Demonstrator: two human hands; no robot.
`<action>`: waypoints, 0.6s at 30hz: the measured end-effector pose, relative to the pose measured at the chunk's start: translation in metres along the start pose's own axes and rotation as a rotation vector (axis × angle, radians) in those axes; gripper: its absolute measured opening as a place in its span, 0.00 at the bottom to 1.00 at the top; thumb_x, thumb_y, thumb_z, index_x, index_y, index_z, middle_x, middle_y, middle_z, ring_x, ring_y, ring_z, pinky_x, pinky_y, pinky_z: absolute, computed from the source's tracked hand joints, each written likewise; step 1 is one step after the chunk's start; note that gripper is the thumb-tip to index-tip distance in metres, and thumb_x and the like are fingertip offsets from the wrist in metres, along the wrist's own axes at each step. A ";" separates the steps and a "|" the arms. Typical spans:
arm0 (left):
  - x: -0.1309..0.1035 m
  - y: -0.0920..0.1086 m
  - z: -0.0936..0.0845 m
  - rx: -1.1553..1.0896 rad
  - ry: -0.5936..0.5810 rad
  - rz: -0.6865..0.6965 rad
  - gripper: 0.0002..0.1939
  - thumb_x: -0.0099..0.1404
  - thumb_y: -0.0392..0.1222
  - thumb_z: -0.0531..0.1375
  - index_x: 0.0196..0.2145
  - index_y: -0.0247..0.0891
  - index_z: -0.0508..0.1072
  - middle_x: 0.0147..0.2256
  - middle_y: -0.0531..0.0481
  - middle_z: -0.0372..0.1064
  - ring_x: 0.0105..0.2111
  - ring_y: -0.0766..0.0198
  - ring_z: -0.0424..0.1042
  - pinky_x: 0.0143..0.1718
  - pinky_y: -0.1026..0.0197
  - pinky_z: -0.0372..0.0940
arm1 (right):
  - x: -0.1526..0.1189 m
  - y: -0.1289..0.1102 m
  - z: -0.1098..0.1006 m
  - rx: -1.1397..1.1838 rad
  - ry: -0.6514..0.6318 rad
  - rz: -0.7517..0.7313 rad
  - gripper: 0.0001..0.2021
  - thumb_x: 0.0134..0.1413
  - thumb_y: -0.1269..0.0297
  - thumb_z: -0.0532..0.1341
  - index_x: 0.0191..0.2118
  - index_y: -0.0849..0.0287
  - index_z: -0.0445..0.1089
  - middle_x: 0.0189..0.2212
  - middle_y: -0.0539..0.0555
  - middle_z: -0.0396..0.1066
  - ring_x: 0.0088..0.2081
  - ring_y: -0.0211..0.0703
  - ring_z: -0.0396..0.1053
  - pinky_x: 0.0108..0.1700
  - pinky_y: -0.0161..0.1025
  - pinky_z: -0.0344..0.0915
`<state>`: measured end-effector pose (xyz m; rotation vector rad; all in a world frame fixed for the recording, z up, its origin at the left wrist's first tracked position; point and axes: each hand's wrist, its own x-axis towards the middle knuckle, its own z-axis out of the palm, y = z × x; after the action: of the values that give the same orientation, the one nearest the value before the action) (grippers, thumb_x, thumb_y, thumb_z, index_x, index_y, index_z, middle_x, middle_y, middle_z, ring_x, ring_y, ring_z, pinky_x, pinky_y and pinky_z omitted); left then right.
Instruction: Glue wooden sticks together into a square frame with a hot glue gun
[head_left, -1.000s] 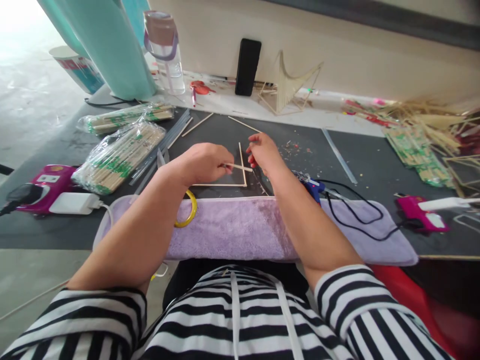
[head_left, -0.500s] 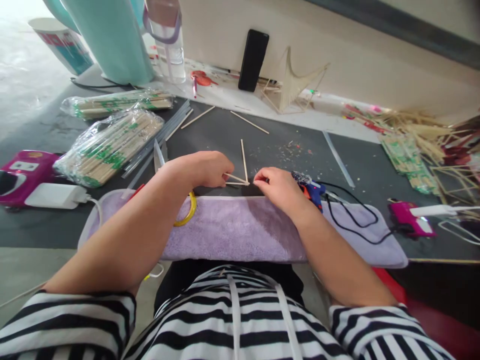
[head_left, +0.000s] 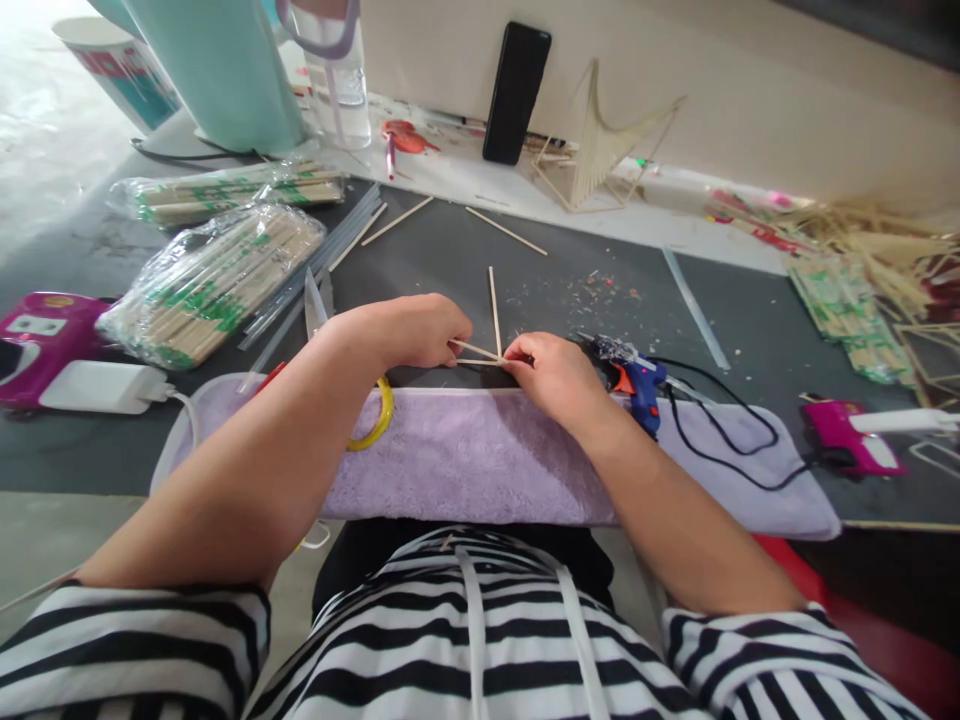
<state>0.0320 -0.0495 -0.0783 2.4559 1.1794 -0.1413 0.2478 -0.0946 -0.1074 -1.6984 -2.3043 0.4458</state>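
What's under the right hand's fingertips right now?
Three thin wooden sticks converge at the right hand; its fingers partly cover their meeting point, so whether they're joined can't be seen.

Bright light is flooding the upper left, washing out the floor (head_left: 30, 180) beyond your dark tabletop (head_left: 427, 265). Glare is glinting off the plastic-wrapped bundle (head_left: 214, 285), while a soft shadow is darkening the purple towel (head_left: 442, 460) just below your right hand (head_left: 553, 375). Your thin sticks (head_left: 478, 350) are showing fairly clearly; the heaped wood (head_left: 892, 225) at far right is blurring. Wide-angle distortion is stretching your striped sleeves (head_left: 142, 640) toward the lower corners.
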 end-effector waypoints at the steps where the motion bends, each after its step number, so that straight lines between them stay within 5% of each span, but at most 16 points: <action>1: 0.000 0.000 0.000 0.009 -0.001 0.002 0.06 0.58 0.40 0.61 0.31 0.43 0.80 0.28 0.49 0.73 0.31 0.59 0.70 0.34 0.58 0.58 | 0.000 0.000 0.000 -0.002 0.002 0.001 0.05 0.59 0.68 0.63 0.33 0.56 0.75 0.36 0.54 0.77 0.36 0.44 0.71 0.36 0.38 0.59; 18: 0.001 0.011 -0.004 0.138 -0.061 -0.054 0.11 0.64 0.39 0.57 0.35 0.38 0.80 0.31 0.48 0.74 0.31 0.63 0.69 0.31 0.61 0.56 | 0.002 0.000 0.001 0.032 0.005 -0.009 0.06 0.57 0.71 0.63 0.31 0.58 0.77 0.33 0.54 0.76 0.35 0.42 0.69 0.36 0.38 0.58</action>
<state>0.0413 -0.0533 -0.0718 2.5184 1.2487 -0.3211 0.2466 -0.0924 -0.1086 -1.6717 -2.2877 0.4738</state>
